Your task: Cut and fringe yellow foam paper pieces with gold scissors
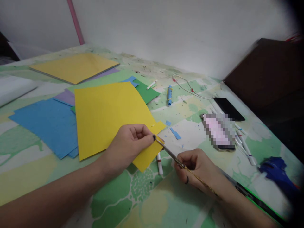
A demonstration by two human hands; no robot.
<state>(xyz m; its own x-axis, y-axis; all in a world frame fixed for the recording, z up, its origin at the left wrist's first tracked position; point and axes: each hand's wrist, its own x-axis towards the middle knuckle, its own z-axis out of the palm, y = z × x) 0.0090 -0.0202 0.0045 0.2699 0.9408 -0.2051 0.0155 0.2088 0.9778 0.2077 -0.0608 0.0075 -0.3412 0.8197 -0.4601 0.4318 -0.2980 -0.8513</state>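
My left hand (130,139) is closed in a pinch on a small piece of yellow paper (145,160), just over the near right corner of a large yellow sheet (106,110). My right hand (198,167) grips a pair of scissors (170,153) with silver blades and gold-coloured handles. The blade tips reach the paper right by my left fingertips; whether they are parted cannot be made out. Beneath the scissors lies a white marker (160,164). Small blue paper scraps (175,133) are scattered beyond the blades.
Blue sheets (45,123) lie at left, with a yellow pad (76,67) behind. Further back are green paper (147,91) and a rolled blue paper tube (169,95). Two phones (218,131), several markers (245,147), a white cord (190,88) and a dark blue object (273,167) occupy the right.
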